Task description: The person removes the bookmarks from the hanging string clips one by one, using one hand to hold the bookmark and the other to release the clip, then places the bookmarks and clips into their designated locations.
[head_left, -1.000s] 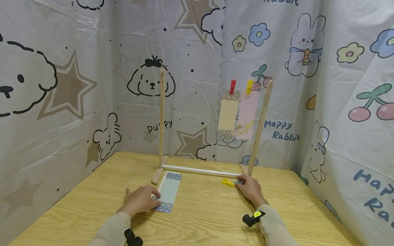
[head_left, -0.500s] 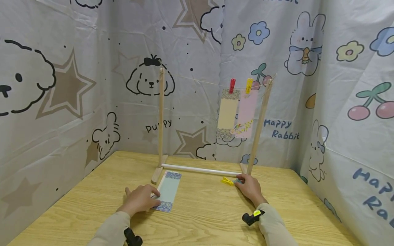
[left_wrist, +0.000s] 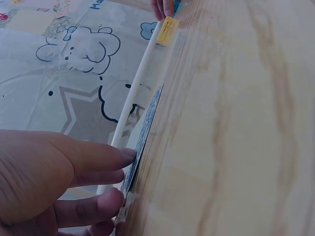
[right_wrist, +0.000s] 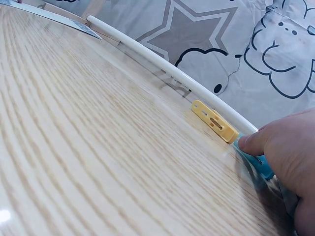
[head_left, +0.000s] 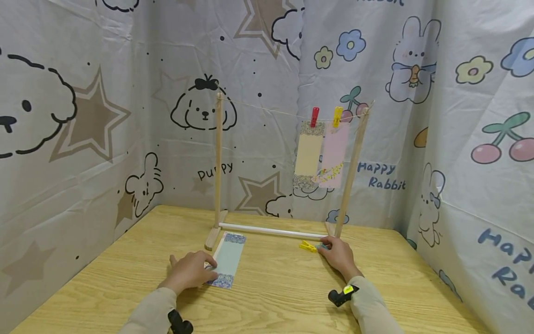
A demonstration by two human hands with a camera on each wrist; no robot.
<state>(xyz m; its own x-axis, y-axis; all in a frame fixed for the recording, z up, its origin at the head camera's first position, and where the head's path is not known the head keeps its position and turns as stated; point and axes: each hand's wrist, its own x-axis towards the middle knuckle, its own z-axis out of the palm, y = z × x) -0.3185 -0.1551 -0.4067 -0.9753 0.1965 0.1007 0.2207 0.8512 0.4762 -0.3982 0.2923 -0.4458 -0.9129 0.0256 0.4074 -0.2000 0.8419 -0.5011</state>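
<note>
A pale blue card [head_left: 231, 257] with patterned blue ends lies on the table at the left. The left hand [head_left: 189, 271] rests at its lower left edge, thumb and fingers apart with their tips on the card. A pale strip of another card peeks out along that left edge. At the right, the right hand [head_left: 340, 257] holds a blue clothespin [right_wrist: 263, 169] on the table between thumb and fingers; the hand covers part of it. A yellow clothespin [right_wrist: 214, 121] lies right beside the blue one, at the thumb's tip.
Behind the hands stands a wooden frame with a left post [head_left: 219, 162], a right post [head_left: 353, 171] and a white bottom bar [head_left: 271, 230]. From its string, a red clothespin [head_left: 314, 117] holds a cream card [head_left: 309, 153] and another yellow clothespin [head_left: 337, 117] a pink card [head_left: 335, 150].
</note>
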